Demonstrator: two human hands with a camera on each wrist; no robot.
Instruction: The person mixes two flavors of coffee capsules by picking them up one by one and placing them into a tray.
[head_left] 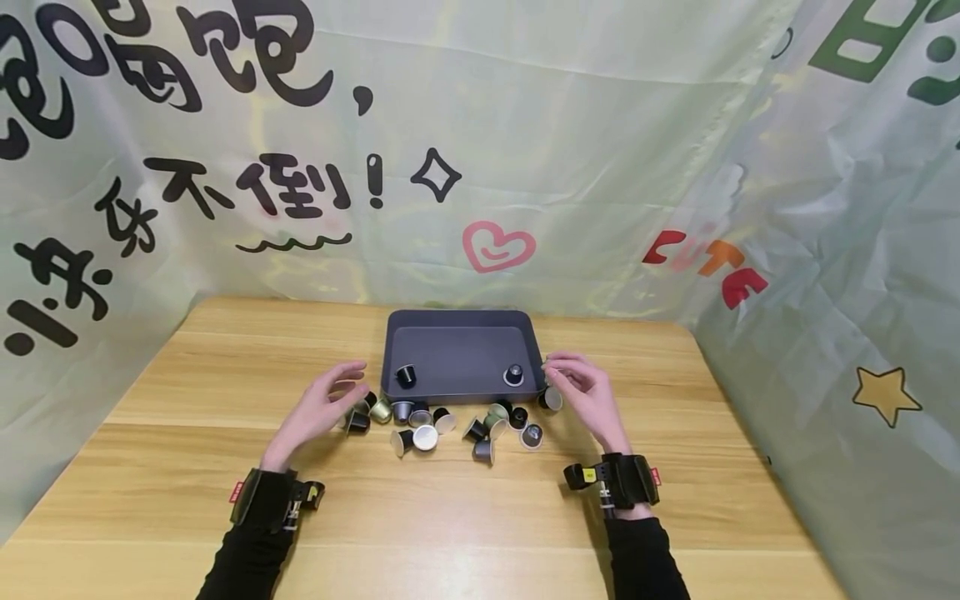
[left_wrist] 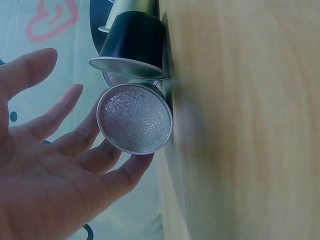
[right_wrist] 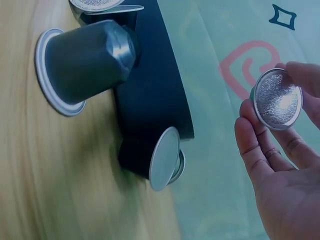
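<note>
My right hand [head_left: 588, 400] is at the right end of a dark tray [head_left: 461, 346]. Its thumb and fingers pinch a coffee capsule [right_wrist: 277, 100], foil lid facing the right wrist camera. My left hand [head_left: 326, 408], fingers spread and loosely bent, is by the left end of a row of capsules. In the left wrist view, a foil-lidded capsule [left_wrist: 135, 119] overlaps its fingertips, while the thumb stands well apart. Just beyond it sits a dark green capsule [left_wrist: 132, 42]. Inside the tray are a black capsule [head_left: 406, 377] at left and a dark capsule [head_left: 513, 375] at right.
Several loose capsules lie along the tray's front edge, among them a white-lidded one [head_left: 425, 437] and a dark one [head_left: 532, 436]. Another capsule [head_left: 551, 398] is beside the tray's right corner. A printed cloth [head_left: 585, 167] hangs behind the wooden table [head_left: 465, 525].
</note>
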